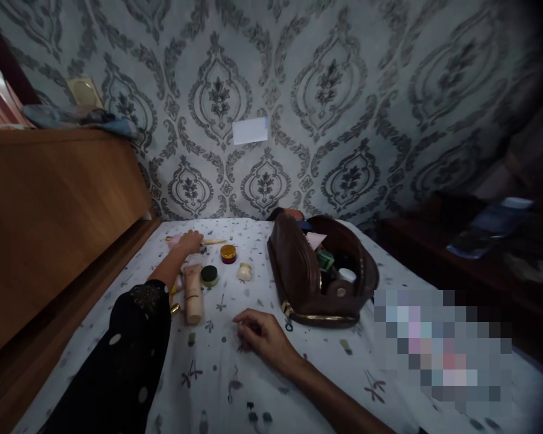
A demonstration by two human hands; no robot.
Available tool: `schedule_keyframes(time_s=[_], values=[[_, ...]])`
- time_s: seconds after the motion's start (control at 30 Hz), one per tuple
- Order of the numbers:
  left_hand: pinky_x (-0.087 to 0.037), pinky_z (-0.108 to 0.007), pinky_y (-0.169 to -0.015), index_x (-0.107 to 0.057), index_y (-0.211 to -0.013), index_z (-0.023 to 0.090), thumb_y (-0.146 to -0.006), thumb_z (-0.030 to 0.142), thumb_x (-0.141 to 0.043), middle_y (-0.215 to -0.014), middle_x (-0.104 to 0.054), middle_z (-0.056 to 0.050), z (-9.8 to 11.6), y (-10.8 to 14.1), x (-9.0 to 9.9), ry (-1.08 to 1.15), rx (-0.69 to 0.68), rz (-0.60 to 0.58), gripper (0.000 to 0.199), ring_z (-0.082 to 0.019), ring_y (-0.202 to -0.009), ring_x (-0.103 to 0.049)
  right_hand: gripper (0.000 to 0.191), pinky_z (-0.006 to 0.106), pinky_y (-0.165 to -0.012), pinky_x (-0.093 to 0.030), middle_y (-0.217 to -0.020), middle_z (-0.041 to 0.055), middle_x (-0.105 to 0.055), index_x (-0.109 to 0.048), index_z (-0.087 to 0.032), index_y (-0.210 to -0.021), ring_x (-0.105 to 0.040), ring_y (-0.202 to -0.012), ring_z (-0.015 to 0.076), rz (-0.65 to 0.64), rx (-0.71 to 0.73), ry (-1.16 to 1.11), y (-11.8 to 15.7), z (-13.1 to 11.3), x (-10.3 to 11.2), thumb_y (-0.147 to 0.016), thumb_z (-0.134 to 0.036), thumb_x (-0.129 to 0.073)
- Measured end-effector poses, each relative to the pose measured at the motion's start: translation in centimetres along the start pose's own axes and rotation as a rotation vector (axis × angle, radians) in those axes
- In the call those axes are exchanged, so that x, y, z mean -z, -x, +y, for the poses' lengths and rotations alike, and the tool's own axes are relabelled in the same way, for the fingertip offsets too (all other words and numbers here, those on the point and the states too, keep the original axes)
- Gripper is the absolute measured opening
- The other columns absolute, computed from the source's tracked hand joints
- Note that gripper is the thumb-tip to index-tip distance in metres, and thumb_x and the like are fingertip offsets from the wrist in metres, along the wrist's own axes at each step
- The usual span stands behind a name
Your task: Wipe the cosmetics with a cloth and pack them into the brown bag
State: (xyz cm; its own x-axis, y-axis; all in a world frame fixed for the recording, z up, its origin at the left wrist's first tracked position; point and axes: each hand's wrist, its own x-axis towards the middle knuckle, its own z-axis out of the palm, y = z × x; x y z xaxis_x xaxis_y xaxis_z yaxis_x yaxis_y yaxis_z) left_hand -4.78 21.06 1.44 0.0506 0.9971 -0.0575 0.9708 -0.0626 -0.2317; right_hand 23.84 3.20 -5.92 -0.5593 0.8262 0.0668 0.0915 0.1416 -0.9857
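Observation:
My left hand [190, 241] reaches to the far left of the patterned white cloth, fingers closed and bent downward. It lies between a pink item [174, 240] and a thin light-brown stick [215, 242]; what its fingertips hold, if anything, is hidden. My right hand [269, 337] hovers over or rests on the cloth, loosely bent with fingers apart, holding nothing visible. Between the hands are a beige squeeze tube [193, 295], a dark-lidded jar [209, 276], a red jar with a gold lid [228, 254] and a small cream-coloured jar [244, 272]. A gold-coloured cap [175, 309] shows beside my left sleeve.
An unzipped brown bag [294, 265] stands at the right, with a white-lidded container [346, 275] and a green item [325, 260] inside. A wooden cabinet [63, 223] borders the left edge. Patterned wallpaper rises behind. A blurred patch [438, 343] covers something at the right.

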Motion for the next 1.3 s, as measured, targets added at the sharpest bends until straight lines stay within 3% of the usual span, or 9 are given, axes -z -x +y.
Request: schedule_keyframes(time_s=[0.33,0.47,0.57,0.7,0.8,0.97,1.07,1.17,1.3], values=[[-0.055,-0.045,-0.089,-0.057,-0.125,0.016,-0.093,0.036,-0.061,-0.125,-0.06,-0.01,1.7,5.4,3.1,-0.058,0.008,0.104,0.037,-0.023,-0.106,-0.063,0.017,0.023,-0.051,-0.043,-0.06,-0.0038,-0.055,-0.064,-0.017,-0.088,-0.054,-0.05,0.0111,0.02,0.048,-0.041,0.0,-0.3,-0.1,-0.081,-0.031,-0.057],[-0.053,-0.042,-0.091,-0.058,-0.118,0.014,-0.097,0.031,-0.053,-0.118,-0.063,-0.012,3.0,11.0,5.4,-0.019,-0.09,0.142,0.028,-0.024,-0.107,-0.062,0.026,0.028,-0.059,-0.05,-0.08,0.0036,-0.065,-0.065,-0.017,-0.102,-0.061,-0.064,0.0154,0.222,0.192,0.126,0.1,-0.8,0.7,-0.084,-0.033,-0.056],[-0.05,-0.032,-0.09,-0.057,-0.112,0.017,-0.097,0.025,-0.051,-0.116,-0.064,-0.008,4.9,17.0,5.6,0.041,-0.264,0.087,0.018,-0.021,-0.108,-0.061,0.035,0.031,-0.062,-0.053,-0.098,0.009,-0.066,-0.059,-0.019,-0.117,-0.064,-0.08,0.0199,0.379,0.29,0.252,1.3,-1.6,1.7,-0.085,-0.034,-0.057],[-0.049,-0.033,-0.08,-0.054,-0.103,0.018,-0.094,0.015,-0.048,-0.106,-0.064,-0.008,7.7,24.3,4.2,0.078,-0.495,0.009,0.011,-0.023,-0.098,-0.06,0.026,0.036,-0.074,-0.054,-0.102,0.0096,-0.064,-0.061,-0.019,-0.114,-0.062,-0.089,0.0214,0.228,0.41,0.421,4.0,-2.1,2.3,-0.091,-0.027,-0.051],[-0.049,-0.034,-0.079,-0.053,-0.098,0.017,-0.094,0.007,-0.042,-0.1,-0.062,-0.009,8.9,27.4,2.6,0.081,-0.543,-0.027,0.016,-0.023,-0.095,-0.059,0.024,0.039,-0.083,-0.053,-0.103,0.0097,-0.063,-0.063,-0.019,-0.109,-0.062,-0.094,0.0217,0.051,0.427,0.488,5.6,-1.8,2.1,-0.096,-0.023,-0.044],[-0.051,-0.033,-0.086,-0.051,-0.115,0.021,-0.097,0.019,-0.045,-0.115,-0.061,-0.009,8.4,29.2,-0.3,0.42,-0.392,0.104,0.02,-0.022,-0.105,-0.059,0.029,0.039,-0.085,-0.053,-0.103,0.0097,-0.065,-0.061,-0.019,-0.116,-0.063,-0.096,0.0206,-0.009,0.398,0.467,6.2,-1.4,2.0,-0.101,-0.026,-0.037],[-0.052,-0.034,-0.081,-0.049,-0.121,0.022,-0.098,0.035,-0.043,-0.108,-0.064,-0.007,7.6,29.8,-1.0,0.633,-0.053,0.225,0.027,-0.022,-0.093,-0.063,0.028,0.041,-0.084,-0.054,-0.105,0.0095,-0.066,-0.06,-0.02,-0.117,-0.063,-0.097,0.0222,-0.043,0.39,0.514,6.3,-1.3,2.2,-0.101,-0.032,-0.041],[-0.05,-0.034,-0.068,-0.049,-0.117,0.02,-0.097,0.046,-0.04,-0.086,-0.064,-0.002,7.2,29.8,-0.7,0.694,0.246,0.194,0.034,-0.021,-0.072,-0.062,0.03,0.045,-0.086,-0.053,-0.106,0.0105,-0.066,-0.062,-0.02,-0.116,-0.061,-0.1,0.0262,-0.088,0.427,0.653,6.3,-1.1,2.0,-0.094,-0.039,-0.055],[-0.051,-0.038,-0.078,-0.049,-0.11,0.018,-0.096,0.044,-0.039,-0.096,-0.062,-0.006,8.3,29.2,-0.5,0.685,0.189,0.201,0.03,-0.024,-0.089,-0.062,0.02,0.04,-0.079,-0.052,-0.098,0.0098,-0.065,-0.066,-0.018,-0.106,-0.058,-0.092,0.0239,-0.167,0.491,0.742,6.2,-1.0,1.7,-0.094,-0.03,-0.055]])
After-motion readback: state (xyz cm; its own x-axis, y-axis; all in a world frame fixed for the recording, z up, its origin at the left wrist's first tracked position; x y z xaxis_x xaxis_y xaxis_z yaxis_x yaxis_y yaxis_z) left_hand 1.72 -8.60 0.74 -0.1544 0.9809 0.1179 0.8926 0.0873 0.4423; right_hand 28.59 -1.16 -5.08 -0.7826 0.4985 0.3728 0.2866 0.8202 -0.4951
